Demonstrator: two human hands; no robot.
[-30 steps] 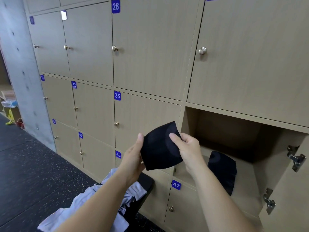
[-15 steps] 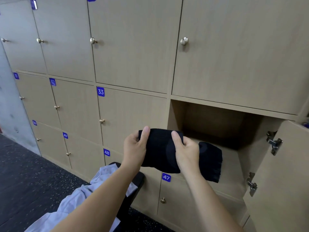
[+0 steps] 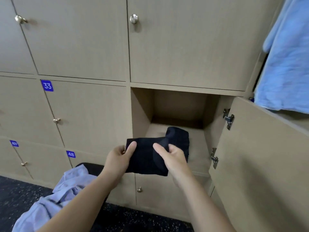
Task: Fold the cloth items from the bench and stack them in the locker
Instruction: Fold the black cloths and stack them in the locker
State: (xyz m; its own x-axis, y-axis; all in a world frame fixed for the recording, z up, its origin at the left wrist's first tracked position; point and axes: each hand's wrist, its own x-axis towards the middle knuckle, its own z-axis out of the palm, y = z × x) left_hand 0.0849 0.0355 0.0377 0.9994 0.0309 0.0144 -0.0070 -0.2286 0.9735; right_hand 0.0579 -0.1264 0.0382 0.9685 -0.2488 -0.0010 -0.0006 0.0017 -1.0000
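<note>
- Holding a folded black cloth (image 3: 145, 158) flat at the mouth of the open locker (image 3: 140, 114), in front of its lower left corner.
- Pinching the cloth's left edge with the left hand (image 3: 118, 160), thumb on top, fingers hidden underneath.
- Gripping its right side with the right hand (image 3: 173, 158), thumb laid across the top, fingers curled below.
- Lying on the locker's floor, toward the right: a second black cloth (image 3: 179, 137), just behind the held one; touching or apart, cannot tell.
- Probably light, soft and limp; apt to sag in the middle or fall open if released from one side.
- Best kept pinched at both short edges, through all the layers, and slid in flat.
- Neither slippery nor fragile by the look of it; no call for a hard squeeze.
- Down and left of the locker: a crumpled pale blue shirt (image 3: 66, 190) draped over a dark bench (image 3: 91, 165), seemingly not yet folded.
- Up and right of the locker, above its swung-open door (image 3: 250, 156): blue fabric (image 3: 284, 64) hanging.
</note>
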